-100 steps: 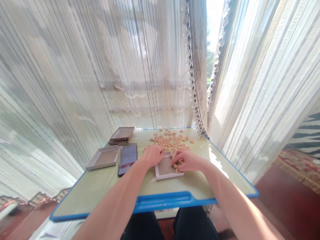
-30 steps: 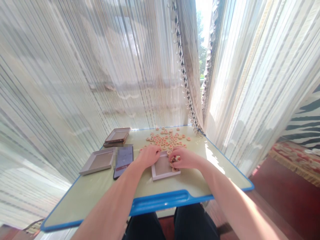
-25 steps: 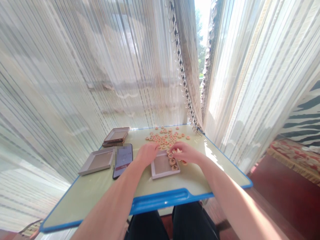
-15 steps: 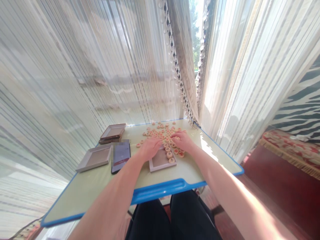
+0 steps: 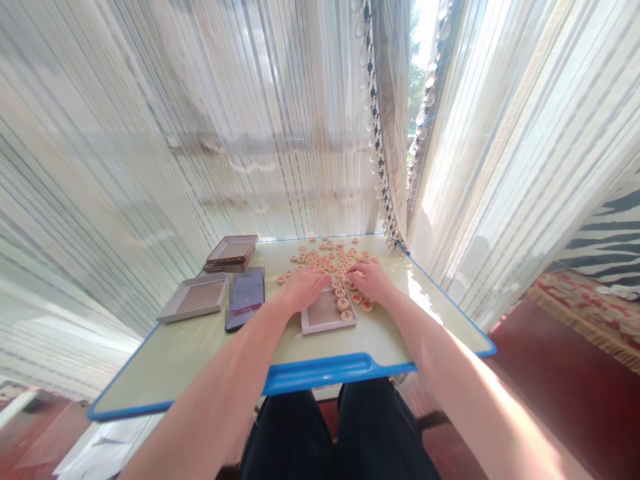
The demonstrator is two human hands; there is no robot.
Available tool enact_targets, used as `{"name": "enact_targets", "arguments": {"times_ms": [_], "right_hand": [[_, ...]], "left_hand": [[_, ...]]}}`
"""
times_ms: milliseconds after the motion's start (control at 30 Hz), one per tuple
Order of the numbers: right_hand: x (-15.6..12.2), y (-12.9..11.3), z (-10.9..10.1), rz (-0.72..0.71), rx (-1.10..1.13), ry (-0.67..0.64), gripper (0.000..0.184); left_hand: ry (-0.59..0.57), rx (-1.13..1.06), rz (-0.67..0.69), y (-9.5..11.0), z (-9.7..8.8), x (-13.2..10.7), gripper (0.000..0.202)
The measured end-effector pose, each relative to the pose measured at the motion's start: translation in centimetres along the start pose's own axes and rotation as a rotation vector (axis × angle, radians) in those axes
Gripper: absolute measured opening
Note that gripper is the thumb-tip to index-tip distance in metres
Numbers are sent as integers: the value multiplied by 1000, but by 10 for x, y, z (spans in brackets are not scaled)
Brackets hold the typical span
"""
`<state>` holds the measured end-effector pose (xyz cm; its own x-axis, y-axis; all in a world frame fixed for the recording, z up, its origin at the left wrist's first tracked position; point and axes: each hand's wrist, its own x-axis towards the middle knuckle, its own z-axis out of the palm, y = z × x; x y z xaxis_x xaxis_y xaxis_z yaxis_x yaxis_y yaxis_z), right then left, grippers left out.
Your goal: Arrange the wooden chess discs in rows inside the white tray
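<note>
The left hand (image 5: 310, 287) keeps fingers close together, the right hand (image 5: 369, 277) slightly spread (any grip I cannot tell); a nudge could disorder round, wood-coloured discs (image 5: 343, 304) inside the shallow, grey-white cardboard box (image 5: 319, 311).

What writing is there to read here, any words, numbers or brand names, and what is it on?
Nothing reads clearly enough to quote.
Dark-marked pieces in the shallow box: dark characters, too small to read for certain.
Red-marked pieces loose on the table: red characters, too small and blurred.
Phone: faint marks on the screen, too blurred; no brand legible.
</note>
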<state>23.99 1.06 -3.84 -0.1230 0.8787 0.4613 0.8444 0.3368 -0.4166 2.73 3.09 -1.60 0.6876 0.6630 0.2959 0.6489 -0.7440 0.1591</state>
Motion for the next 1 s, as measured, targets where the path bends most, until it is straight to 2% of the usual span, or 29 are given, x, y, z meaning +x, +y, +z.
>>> {"name": "enact_targets", "arguments": {"times_ms": [67,167,233,267,367,433,533,667,767,900,1000], "right_hand": [[0,1,0,15,-4,4,25],[0,4,3,30,-8,2,25],[-1,5,4,35,-12,3,25],[-1,6,5,39,-17,5,26],[-1,7,5,61,-28,29,27],[-1,8,5,88,-21,46,28],[-1,9,5,124,-18,37,27],[1,9,4,131,-89,-38,26],[2,10,3,110,-137,-73,26],[2,13,1,161,-162,-24,26],[0,15,1,220,-173,-20,30]], "left_hand": [[14,11,-39,2,1,1,48],[17,59,-234,7,-4,9,40],[-55,75,-378,10,-13,19,33],[-109,88,-393,12,-18,26,37],[-204,102,-378,14,-31,42,42],[-232,103,-361,13,-31,47,44],[-198,119,-315,9,-21,43,49],[-176,147,-195,-2,-6,29,34],[-118,59,-217,-10,-5,23,37],[-21,18,-309,-14,-12,21,50],[-18,40,-396,-17,-18,19,51]]}}
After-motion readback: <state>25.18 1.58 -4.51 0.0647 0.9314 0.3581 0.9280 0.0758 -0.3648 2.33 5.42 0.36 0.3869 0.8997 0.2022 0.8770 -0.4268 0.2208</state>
